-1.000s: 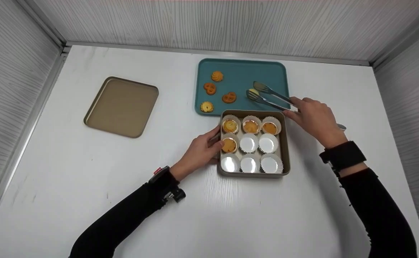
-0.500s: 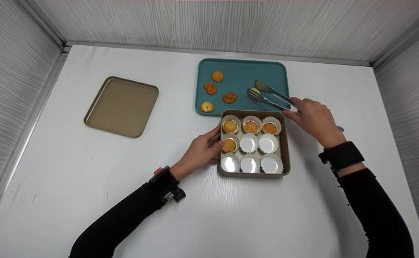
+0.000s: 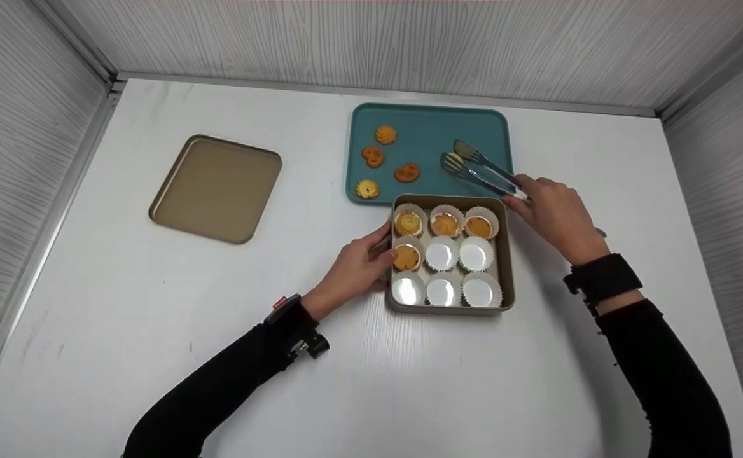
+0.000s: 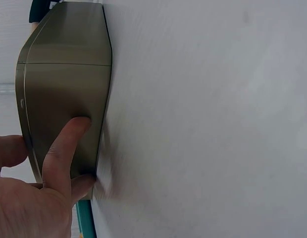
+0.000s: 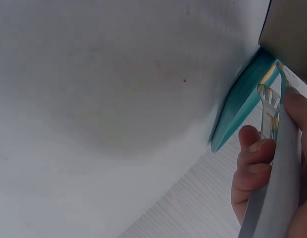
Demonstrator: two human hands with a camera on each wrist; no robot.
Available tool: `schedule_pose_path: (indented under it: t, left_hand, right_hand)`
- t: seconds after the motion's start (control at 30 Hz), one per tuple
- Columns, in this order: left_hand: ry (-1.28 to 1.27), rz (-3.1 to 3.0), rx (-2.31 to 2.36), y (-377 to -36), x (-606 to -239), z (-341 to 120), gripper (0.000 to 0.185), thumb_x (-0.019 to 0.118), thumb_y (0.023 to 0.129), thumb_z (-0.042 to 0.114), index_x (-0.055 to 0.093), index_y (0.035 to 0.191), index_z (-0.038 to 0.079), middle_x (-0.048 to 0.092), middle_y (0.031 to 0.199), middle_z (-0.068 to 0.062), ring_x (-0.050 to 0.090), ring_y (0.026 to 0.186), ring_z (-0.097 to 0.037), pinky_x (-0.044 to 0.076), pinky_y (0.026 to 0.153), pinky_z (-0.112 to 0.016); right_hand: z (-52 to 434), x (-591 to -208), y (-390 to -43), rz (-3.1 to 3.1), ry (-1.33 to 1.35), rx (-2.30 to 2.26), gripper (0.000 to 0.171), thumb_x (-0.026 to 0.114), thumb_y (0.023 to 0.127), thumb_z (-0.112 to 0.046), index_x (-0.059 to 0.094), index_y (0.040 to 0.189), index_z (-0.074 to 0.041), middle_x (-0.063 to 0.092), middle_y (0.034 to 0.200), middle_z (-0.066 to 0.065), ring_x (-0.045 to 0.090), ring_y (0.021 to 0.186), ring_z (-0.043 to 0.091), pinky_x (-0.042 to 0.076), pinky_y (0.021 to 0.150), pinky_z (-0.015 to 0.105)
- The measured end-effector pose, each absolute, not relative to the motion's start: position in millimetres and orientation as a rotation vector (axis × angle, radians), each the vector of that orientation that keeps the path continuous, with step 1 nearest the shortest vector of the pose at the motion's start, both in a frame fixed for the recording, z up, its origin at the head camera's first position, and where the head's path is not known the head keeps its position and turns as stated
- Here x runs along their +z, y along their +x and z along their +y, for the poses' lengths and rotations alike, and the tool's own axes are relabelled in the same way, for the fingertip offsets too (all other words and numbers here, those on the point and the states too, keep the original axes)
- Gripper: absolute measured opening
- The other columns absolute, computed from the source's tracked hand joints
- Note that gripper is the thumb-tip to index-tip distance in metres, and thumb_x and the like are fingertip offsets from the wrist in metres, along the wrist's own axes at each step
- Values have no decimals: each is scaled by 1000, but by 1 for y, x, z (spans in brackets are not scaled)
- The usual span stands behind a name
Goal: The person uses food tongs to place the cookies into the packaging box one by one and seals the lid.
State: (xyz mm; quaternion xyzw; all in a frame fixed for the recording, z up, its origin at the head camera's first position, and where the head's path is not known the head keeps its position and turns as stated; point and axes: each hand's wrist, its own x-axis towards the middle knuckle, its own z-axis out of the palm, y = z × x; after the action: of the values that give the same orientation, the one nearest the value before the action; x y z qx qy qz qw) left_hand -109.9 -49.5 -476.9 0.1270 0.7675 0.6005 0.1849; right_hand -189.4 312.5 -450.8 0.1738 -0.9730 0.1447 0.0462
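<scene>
My left hand (image 3: 355,266) grips the left wall of a square gold tin (image 3: 508,273), thumb at the rim and fingers against the outside (image 4: 69,94). Paper cups stand in rows inside; several hold cookies, such as a round one (image 3: 408,223) at the back left, and the others look bare. With my right hand (image 3: 556,213) I hold metal tongs (image 3: 489,172) by their handles. Their slotted ends reach over the teal tray (image 3: 429,124), one on either side of a pale yellow cookie (image 3: 457,156), mostly hidden by them. Whether they touch it is unclear.
On the tray's left lie a swirl cookie (image 3: 385,134), two pretzel-shaped cookies (image 3: 373,156) and a yellow scalloped cookie (image 3: 367,189). A gold square lid (image 3: 215,191) lies at the table's left. Walls enclose the table's back and sides.
The tongs have shifted slightly to the right and away from me, and the pale cookie between their ends has shifted the same way. My left hand and the tin have stayed put.
</scene>
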Motion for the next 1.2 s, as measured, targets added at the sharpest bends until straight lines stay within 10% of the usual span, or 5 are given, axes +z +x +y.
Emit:
schedule_pose_path:
  t: [1.2]
  left_hand:
    - [330,2198,1662,-110,-477,-49,62,57,106,15,30,161,3,44,159,-15,50,140,-24,38,117,-31]
  right_hand:
    - [318,-416,-138,-2859,585,608,38,70,101,-32,68,126,-4,49,67,3,44,62,18,36,54,31]
